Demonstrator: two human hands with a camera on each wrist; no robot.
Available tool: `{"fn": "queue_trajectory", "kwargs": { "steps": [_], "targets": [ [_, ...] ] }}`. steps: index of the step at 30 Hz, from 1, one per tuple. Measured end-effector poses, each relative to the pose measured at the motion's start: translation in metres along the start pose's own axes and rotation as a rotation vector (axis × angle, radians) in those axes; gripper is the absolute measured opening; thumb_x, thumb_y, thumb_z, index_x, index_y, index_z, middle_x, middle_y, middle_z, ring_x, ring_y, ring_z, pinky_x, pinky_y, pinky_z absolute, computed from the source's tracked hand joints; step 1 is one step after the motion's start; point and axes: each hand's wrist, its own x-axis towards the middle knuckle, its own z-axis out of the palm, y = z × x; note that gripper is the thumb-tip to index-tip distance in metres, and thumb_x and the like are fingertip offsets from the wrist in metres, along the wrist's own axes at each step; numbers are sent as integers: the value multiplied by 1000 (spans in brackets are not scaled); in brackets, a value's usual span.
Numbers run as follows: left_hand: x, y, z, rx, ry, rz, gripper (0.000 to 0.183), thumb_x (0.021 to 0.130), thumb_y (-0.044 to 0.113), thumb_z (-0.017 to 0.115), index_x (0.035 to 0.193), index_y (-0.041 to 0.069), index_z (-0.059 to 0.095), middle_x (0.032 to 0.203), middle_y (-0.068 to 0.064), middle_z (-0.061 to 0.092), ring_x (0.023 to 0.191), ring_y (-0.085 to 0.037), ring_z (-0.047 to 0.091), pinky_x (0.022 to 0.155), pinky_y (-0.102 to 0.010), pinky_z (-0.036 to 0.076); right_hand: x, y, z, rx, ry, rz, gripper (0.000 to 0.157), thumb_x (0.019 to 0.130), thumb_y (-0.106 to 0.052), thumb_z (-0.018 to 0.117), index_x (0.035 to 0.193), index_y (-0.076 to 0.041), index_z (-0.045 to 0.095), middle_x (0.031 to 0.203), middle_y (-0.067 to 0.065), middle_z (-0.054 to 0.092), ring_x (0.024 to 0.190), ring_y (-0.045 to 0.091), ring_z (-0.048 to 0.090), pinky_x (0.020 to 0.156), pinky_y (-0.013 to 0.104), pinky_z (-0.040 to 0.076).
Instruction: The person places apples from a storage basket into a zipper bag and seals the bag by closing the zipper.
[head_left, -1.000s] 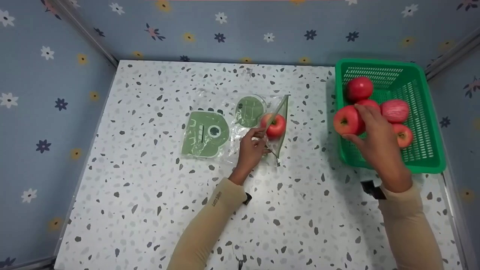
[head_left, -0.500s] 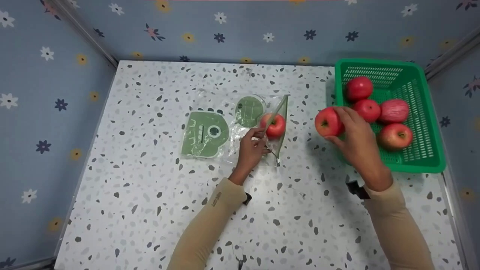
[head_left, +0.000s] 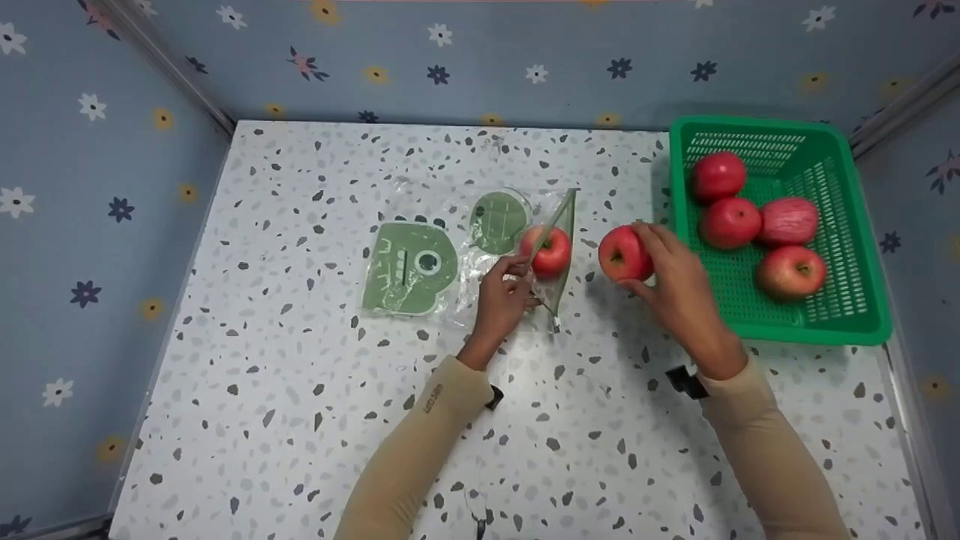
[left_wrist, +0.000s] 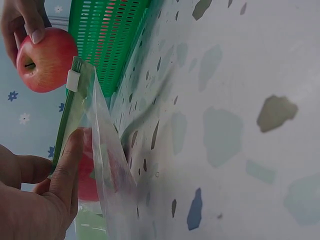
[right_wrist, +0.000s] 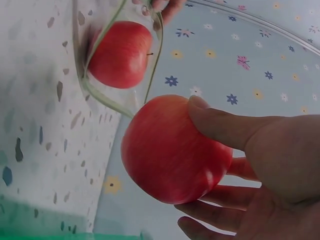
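The right hand point(head_left: 679, 292) holds a red apple point(head_left: 622, 255) in the air above the speckled counter point(head_left: 300, 420), between the clear bag point(head_left: 465, 281) and the green basket point(head_left: 832, 334). Its fingers point(right_wrist: 220, 215) are spread as wide as the fruit: the thumb presses from one side, and the others support it from the opposite side. The stem of this apple is turned toward the bag.

The left hand point(head_left: 501, 300) is at the mouth of the bag, with thumb and finger narrow, pinching the green edge. On this edge, in the left wrist view, sits a small white slider point(left_wrist: 73, 80). The bag lies on the counter and shows green printed figures, one with a round eye. Its mouth gapes toward the basket, and just inside it rests a second apple point(head_left: 551, 253).

The basket stands at the far right corner of the counter and contains four apples point(head_left: 729, 223), close together; one has a streaked skin. Behind, the blue wall point(head_left: 495, 45) carries a flower pattern.
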Motion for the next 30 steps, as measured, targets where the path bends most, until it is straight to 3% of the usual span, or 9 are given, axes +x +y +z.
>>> {"fn": "queue_trajectory", "kwargs": {
  "steps": [16, 30],
  "targets": [
    [-1, 1, -1, 11, -3, 17, 28, 101, -9, 53, 128, -10, 61, 109, -17, 60, 78, -33, 68, 69, -38, 68, 4, 1, 34, 73, -15, 15, 76, 85, -5, 89, 150, 4, 51, 147, 27, 56, 132, 44, 56, 114, 58, 48],
    [0, 0, 0, 50, 10, 25, 27, 101, -8, 57, 127, -9, 62, 107, -16, 61, 76, -22, 67, 65, -32, 67, 8, 4, 52, 78, -22, 75, 78, 87, -5, 87, 154, 2, 47, 150, 25, 53, 137, 42, 53, 119, 56, 45]
  ]
}}
